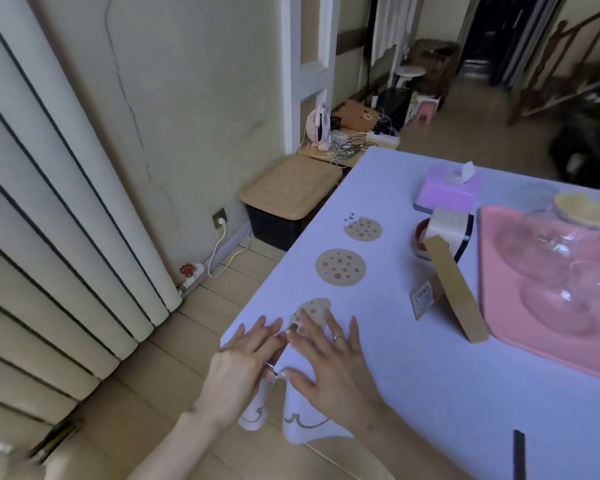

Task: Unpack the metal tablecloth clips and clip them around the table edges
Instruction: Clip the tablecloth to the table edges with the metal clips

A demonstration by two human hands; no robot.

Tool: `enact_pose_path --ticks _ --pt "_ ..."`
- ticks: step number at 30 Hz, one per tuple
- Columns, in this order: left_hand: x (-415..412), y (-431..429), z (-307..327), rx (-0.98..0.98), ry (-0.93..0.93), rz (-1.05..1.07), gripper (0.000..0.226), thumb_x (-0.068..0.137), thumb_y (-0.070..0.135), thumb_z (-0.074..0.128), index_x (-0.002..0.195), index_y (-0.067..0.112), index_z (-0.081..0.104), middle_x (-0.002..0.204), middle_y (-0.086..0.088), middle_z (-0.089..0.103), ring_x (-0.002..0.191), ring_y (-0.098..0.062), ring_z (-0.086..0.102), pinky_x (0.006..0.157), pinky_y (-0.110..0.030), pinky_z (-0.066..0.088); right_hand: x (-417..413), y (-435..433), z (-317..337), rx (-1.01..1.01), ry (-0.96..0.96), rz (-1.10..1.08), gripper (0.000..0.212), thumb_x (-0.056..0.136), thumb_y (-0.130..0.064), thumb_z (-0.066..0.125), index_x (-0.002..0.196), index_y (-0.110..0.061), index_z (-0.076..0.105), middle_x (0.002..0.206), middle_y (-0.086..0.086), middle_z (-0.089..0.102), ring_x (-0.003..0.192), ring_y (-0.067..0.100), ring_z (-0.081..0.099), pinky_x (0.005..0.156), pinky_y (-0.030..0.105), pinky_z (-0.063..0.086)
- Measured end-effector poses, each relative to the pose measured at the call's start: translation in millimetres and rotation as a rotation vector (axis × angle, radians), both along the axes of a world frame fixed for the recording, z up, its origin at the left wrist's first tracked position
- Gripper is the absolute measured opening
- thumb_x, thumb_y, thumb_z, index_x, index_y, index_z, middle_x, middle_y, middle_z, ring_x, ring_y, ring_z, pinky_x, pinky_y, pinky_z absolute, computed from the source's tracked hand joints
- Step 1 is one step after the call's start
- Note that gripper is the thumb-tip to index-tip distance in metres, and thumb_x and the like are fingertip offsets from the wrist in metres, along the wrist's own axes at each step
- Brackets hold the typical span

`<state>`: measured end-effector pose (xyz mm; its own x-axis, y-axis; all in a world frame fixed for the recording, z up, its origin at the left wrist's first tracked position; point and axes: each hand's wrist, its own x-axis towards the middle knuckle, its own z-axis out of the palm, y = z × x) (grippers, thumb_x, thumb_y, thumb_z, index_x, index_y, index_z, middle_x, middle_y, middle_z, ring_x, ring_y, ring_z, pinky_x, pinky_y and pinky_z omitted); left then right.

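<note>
A lavender tablecloth (413, 358) with cookie prints covers the table. At its near left edge a thin metal clip (277, 353) sits on the cloth, mostly hidden between my hands. My left hand (243, 358) lies flat over the edge with straight fingers touching the clip, thumb down by the hanging cloth. My right hand (329, 358) presses flat on the cloth just right of the clip, fingers spread. An opened brown cardboard box (454, 292) with a label flap stands about a hand's width to the right.
A pink tray (506, 327) with clear glassware fills the right side. A roll of tape (445, 230) and a pink tissue box (445, 190) sit farther back. A black strip (519, 455) lies near the front. On the floor left are a radiator (49, 237) and a lidded bin (288, 199).
</note>
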<state>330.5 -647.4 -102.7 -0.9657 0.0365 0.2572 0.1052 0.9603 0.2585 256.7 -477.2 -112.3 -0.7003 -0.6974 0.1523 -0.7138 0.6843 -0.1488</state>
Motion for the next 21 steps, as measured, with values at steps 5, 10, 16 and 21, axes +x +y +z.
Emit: enact_pose_path --ticks 5,10,16,21 --pt "-4.6 4.3 19.4 -0.070 -0.092 0.053 0.064 0.040 0.004 0.092 0.096 0.022 0.069 0.116 0.009 0.066 0.106 -0.016 0.065 0.067 -0.030 0.058 -3.4 1.3 4.6 0.006 -0.051 0.026 0.052 0.090 -0.063 0.035 0.126 -0.032 0.058 0.142 -0.003 0.049 0.126 0.033 0.049 0.100 0.062 0.027" --pt "-7.8 7.0 36.8 -0.149 -0.267 0.075 0.084 0.024 0.010 0.095 0.103 0.023 0.071 0.111 0.007 0.069 0.091 -0.019 0.070 0.049 -0.022 0.053 -8.3 5.3 19.9 0.071 -0.264 0.030 0.058 0.085 -0.061 0.035 0.130 -0.032 0.055 0.144 -0.005 0.045 0.131 0.029 0.045 0.108 0.060 0.022" --pt "-15.9 12.7 36.1 -0.121 -0.435 0.073 0.076 0.062 0.009 0.083 0.131 0.017 0.052 0.136 -0.006 0.051 0.112 -0.031 0.059 0.065 -0.045 0.057 12.3 8.1 45.9 -0.017 -0.487 -0.078 0.054 0.092 -0.024 0.050 0.144 -0.019 0.036 0.158 -0.001 0.016 0.146 0.020 0.011 0.118 0.043 0.006" --pt "-36.0 1.2 48.9 -0.069 -0.703 0.012 0.060 0.093 0.027 0.051 0.147 0.023 0.025 0.151 -0.002 0.025 0.135 -0.019 0.034 0.102 -0.035 0.040 40.5 53.5 59.0 -0.199 -0.548 -0.227 0.043 0.091 -0.015 0.049 0.134 -0.012 0.049 0.154 0.005 0.028 0.142 0.017 0.024 0.115 0.027 0.019"
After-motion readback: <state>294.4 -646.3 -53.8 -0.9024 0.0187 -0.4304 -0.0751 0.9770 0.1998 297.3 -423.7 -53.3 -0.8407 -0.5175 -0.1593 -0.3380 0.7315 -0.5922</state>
